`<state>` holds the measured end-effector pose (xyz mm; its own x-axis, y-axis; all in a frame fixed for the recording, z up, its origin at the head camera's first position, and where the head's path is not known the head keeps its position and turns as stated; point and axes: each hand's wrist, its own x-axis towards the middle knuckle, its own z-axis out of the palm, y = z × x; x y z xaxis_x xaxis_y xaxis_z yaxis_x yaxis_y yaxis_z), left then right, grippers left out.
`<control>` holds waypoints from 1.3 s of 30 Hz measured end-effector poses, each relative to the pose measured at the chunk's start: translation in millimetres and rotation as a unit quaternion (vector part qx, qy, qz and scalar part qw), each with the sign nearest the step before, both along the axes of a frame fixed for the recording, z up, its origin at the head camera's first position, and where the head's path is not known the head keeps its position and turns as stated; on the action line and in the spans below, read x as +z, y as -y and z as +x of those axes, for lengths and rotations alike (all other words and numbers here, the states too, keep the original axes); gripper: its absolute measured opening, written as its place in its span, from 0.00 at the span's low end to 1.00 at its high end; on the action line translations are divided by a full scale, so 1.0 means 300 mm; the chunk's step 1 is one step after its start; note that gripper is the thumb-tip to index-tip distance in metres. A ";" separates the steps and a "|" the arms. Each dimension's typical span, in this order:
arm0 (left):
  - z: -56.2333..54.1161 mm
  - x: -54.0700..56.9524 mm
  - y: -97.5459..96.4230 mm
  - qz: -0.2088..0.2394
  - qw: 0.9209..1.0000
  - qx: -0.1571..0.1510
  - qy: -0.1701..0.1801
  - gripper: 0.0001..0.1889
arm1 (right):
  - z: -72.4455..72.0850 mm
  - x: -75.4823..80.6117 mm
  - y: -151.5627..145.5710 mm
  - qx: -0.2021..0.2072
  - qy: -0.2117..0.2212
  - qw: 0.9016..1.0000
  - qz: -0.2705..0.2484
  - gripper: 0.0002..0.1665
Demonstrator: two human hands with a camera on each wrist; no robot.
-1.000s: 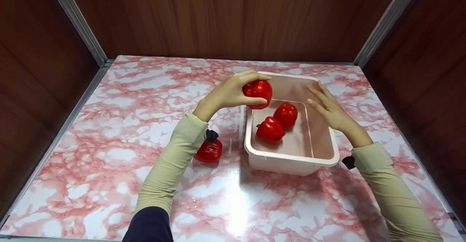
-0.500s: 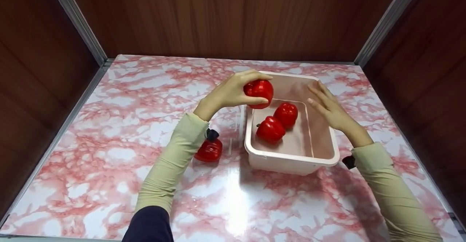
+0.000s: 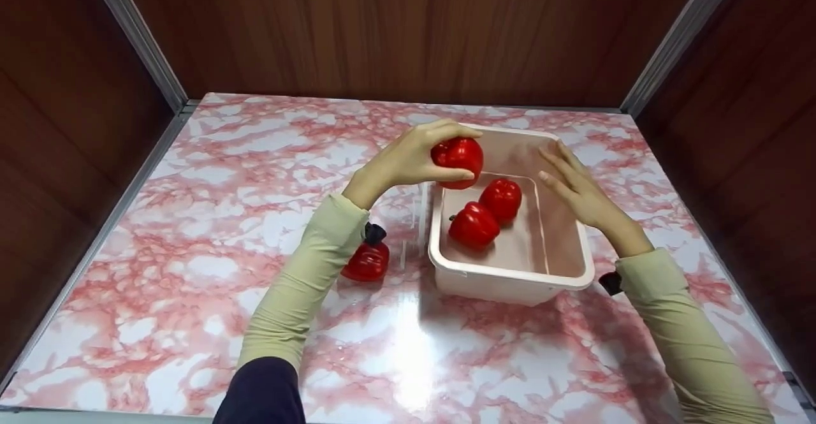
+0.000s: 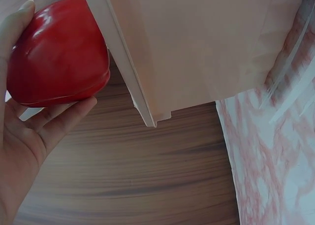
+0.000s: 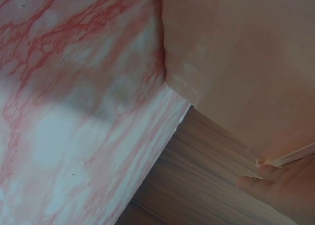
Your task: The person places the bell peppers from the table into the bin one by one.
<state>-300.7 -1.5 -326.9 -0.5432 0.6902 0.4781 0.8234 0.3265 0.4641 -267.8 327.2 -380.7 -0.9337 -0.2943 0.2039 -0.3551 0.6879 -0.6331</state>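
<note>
My left hand [image 3: 414,156] holds a red bell pepper [image 3: 463,161] over the left rim of a pale pink plastic bin [image 3: 510,275]. In the left wrist view, thumb and fingers curve round that pepper [image 4: 61,52], close to the bin's wall [image 4: 187,48]. Two more red peppers lie inside the bin: one on its side [image 3: 473,226], another just behind it [image 3: 502,199]. My right hand [image 3: 583,194] is at the bin's right rim with its fingers extended. Whether it touches the rim is hard to tell; in the right wrist view its fingers [image 5: 268,183] lie beside the bin's edge.
Another red pepper [image 3: 368,262] sits on the marbled pink and white table [image 3: 191,252], partly hidden by my left wrist. Brown wood-grain panels [image 3: 395,35] with metal corner posts [image 3: 669,38] enclose the table at the back and sides.
My left hand has shifted slightly right with the pepper, a little further over the bin. The right hand and the peppers in the bin stay where they were.
</note>
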 end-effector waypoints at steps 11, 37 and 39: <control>-0.007 0.007 -0.023 -0.008 1.000 -0.007 -0.014 0.29 | 0.006 0.005 0.001 0.004 0.000 1.000 0.007 0.33; -0.024 0.001 -0.068 -0.009 1.000 -0.007 -0.025 0.29 | 0.002 0.003 -0.004 0.006 -0.004 1.000 0.003 0.33; -0.025 0.003 -0.069 0.000 0.999 -0.006 -0.033 0.27 | 0.003 0.003 -0.003 0.006 -0.001 1.000 0.004 0.33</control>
